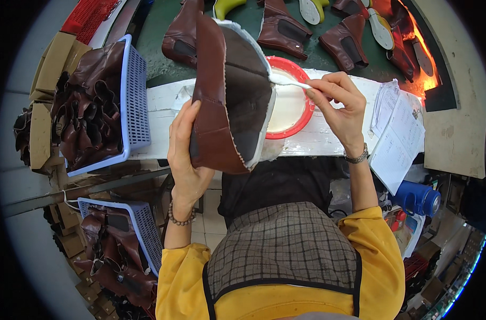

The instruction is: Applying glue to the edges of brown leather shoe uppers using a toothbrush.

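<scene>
Your left hand [187, 154] is clamped around the brown boot upper [224, 101], thumb on the outer leather and fingers behind, tilting it so its dark inside and pale bottom edge face you. That tilt puts the edge right where the brush [288, 81] can reach it. Your right hand [341, 106] pinches the brush handle between thumb and fingertips, the white-coated tip touching the upper's edge just above the red bowl [306, 114]. The bowl sits on the white bench [163, 101] directly under the work, so the white glue is close for dipping and drips would likely fall back into it. To your left, a blue basket [136, 96] of brown uppers stands within arm's reach, with a second basket [147, 229] lower down beside your knee. Papers [397, 138] lie off to the right, apart from the bowl. More boots [285, 26] rest on the green surface beyond the bench.
</scene>
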The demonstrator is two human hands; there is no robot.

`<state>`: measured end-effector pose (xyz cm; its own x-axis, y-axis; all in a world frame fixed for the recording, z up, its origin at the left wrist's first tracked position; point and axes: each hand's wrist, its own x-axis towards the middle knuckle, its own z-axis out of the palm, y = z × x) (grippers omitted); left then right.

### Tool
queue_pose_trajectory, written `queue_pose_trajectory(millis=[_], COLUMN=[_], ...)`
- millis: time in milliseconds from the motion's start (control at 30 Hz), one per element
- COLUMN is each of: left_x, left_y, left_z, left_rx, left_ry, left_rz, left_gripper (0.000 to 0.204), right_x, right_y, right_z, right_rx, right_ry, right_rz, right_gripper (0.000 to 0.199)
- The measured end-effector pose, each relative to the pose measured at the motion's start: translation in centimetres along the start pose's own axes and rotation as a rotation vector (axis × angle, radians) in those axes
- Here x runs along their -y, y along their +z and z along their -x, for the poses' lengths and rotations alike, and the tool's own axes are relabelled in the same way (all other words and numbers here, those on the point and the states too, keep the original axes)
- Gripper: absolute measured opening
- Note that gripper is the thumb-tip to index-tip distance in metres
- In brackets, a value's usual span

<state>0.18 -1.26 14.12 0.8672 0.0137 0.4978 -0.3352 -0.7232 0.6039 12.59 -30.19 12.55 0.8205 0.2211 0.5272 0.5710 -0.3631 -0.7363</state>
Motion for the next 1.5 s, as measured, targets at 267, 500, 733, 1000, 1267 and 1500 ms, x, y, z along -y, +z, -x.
queue_pose_trajectory(millis=[267,500,733,1000,1267,1500], left_x=[0.9,2.0,4.0,5.4,9.9,10.0], left_y=[2.7,3.1,1.6,1.2,4.7,6.6], left_z=[-2.2,-1.0,1.7,1.7,-1.5,-5.2], left_rx=[-0.303,-0.167,0.020,-0.241,-0.558,-0.637], left_ry=[0.073,0.087,0.061,0.157,0.303,0.512], left_rz=[0.057,0.112,0.409,0.102,0.057,0.065], left_gripper=[0.078,0.080,0.073,0.087,0.079,0.070], right_x=[2.0,1.1,-1.7,-2.4,-2.1,3.2], right_y=[0.0,-0.7,-1.5,-1.1,-1.1,-0.6], right_z=[2.0,1.7,-1.9,-0.8,1.2,0.7], right_rx=[0.110,0.104,0.000,0.253,0.236,-0.003], right_ry=[-0.078,-0.019,-0.006,0.115,0.107,-0.041], right_rz=[-0.061,-0.059,-0.004,0.405,0.533,-0.043], right_gripper=[0.022,0.017,0.015,0.012,0.012,0.024])
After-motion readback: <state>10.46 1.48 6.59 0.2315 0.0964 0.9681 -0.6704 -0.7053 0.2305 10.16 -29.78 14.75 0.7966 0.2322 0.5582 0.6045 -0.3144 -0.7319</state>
